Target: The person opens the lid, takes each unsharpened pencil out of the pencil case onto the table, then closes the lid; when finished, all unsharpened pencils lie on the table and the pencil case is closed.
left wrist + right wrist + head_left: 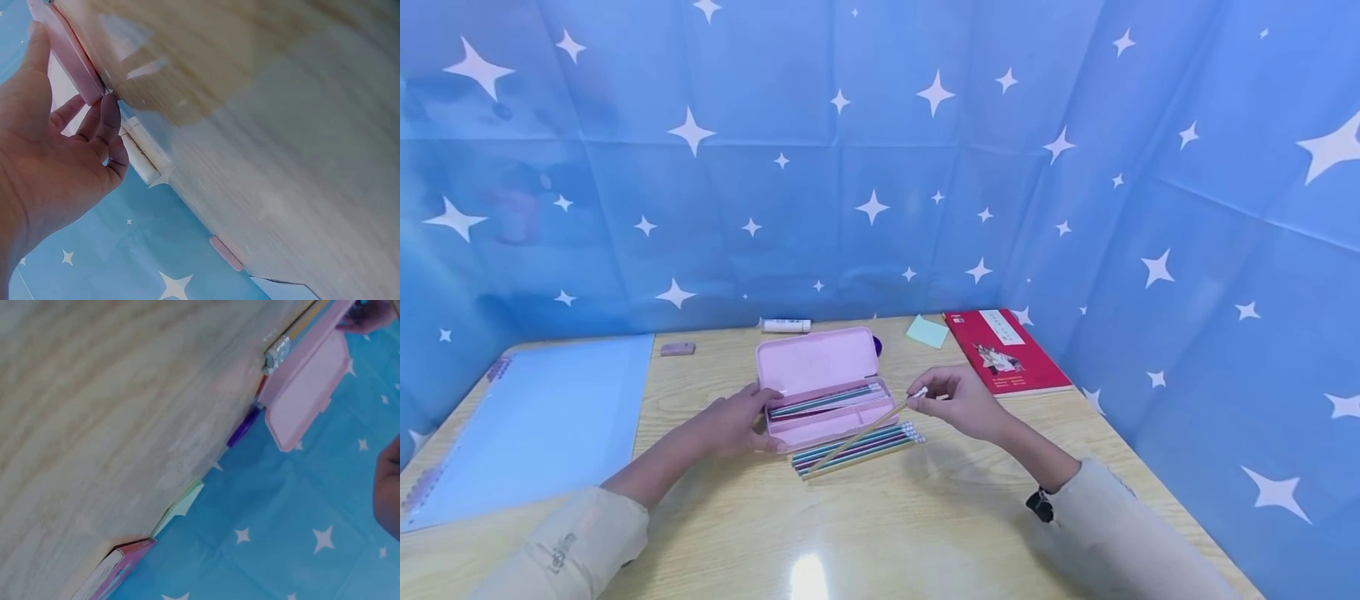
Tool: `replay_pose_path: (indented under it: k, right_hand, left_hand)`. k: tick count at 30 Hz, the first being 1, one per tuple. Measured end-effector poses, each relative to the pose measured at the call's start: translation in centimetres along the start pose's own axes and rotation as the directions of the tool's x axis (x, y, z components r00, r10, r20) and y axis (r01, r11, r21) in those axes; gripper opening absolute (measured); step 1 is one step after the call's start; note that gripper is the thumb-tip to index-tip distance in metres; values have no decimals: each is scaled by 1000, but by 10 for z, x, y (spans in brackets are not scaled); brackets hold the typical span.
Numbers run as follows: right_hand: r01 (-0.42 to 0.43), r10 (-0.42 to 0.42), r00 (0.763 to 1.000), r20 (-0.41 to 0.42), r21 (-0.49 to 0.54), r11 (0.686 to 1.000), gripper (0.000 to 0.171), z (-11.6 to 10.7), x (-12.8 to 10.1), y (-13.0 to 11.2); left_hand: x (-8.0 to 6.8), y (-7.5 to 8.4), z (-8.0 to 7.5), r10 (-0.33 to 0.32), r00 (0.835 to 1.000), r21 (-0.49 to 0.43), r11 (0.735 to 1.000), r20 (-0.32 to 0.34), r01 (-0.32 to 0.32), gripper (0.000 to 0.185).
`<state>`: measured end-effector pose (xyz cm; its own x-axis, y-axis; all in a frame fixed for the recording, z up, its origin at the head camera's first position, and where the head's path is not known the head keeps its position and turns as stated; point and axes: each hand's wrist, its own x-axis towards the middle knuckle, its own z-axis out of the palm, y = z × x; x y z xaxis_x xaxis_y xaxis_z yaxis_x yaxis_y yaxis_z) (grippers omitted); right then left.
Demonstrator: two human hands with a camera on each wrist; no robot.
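Observation:
A pink pencil case [817, 364] stands on the table with its lid raised, and several pencils [820, 404] lie inside. My left hand [736, 423] grips the case by its left end, thumb at the front and fingers behind, as the left wrist view shows with the case [70, 55]. With thumb and fingertips my right hand [961, 402] pinches a yellow pencil [867, 431] near its white eraser end. This pencil slants down to the left over a row of several pencils [880, 446] in front of the case. In the right wrist view only part of the right hand [389, 490] appears.
On the left lies a large pale blue spiral-bound pad [550, 417], with a pink eraser [677, 349] beyond it. Behind the case are a white tube [786, 326] and a purple object [877, 345]. Green sticky notes [928, 332] and a red book [1007, 354] lie at the right.

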<state>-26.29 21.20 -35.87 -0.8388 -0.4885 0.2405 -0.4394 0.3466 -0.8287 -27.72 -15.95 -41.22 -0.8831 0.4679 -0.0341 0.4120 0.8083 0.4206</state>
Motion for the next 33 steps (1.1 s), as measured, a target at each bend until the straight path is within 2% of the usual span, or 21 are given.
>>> replay_pose_path:
  k: [4, 10, 14, 18, 23, 30, 33]
  right_hand:
    - [26, -26, 999, 33, -10, 1000, 12, 1, -3, 2]
    - [12, 1, 996, 87, -141, 990, 13, 0, -9, 4]
    - [-21, 59, 988, 142, -253, 967, 11, -2, -12, 6]
    - [-5, 83, 973, 214, -339, 941, 8, -3, -14, 11]
    - [7, 86, 960, 268, -329, 944, 7, -5, -14, 18]
    - [-93, 193, 944, 266, -346, 933, 9, -4, -17, 31]
    - [-108, 204, 946, 251, -348, 931, 9, -2, -17, 34]
  left_hand:
    - [-1, 2, -1, -3, 1000, -8, 1000, -3, 3, 89]
    - [-2, 1, -2, 12, 1000, -14, 1000, -3, -12, 88]
    - [-2, 0, -1, 15, 1000, -12, 1000, -1, -15, 88]
    - [-2, 0, -1, 10, 1000, -10, 1000, 3, -10, 87]
    - [-1, 0, -1, 3, 1000, -14, 1000, 4, -3, 89]
    - [0, -2, 1, -5, 1000, -27, 1000, 13, 6, 91]
    - [0, -2, 1, -7, 1000, -27, 1000, 6, 7, 90]
